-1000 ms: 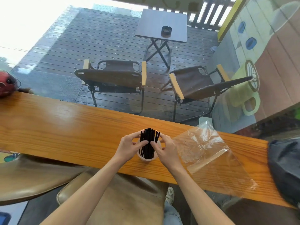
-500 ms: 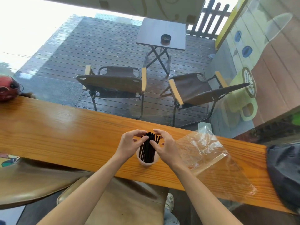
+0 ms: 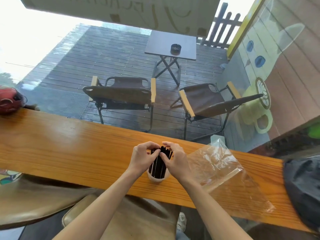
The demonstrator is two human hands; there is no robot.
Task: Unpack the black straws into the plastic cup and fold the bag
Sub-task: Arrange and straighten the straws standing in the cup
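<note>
Since the earlier frames, both hands are being drawn closer over the tops of the black straws (image 3: 158, 163), where before they were flanking the bundle lower down. These straws are standing upright in the plastic cup (image 3: 158, 177), which is resting on the wooden tabletop (image 3: 69, 148) near its front edge. By the left hand (image 3: 141, 160) and the right hand (image 3: 175, 161) the upper ends are being gathered, with curled fingertips pinching the bundle from either side. For the step to be done well, the straws are best being pressed together gently and tapped down, so that they are being seated evenly against the bottom without the light cup being tipped. A steadying touch on the cup is probably being needed, since it looks easily toppled. Just to the right, the clear bag (image 3: 223, 174) is lying emptied and crumpled on the tabletop, not yet being folded, and is being left for afterwards.
</note>
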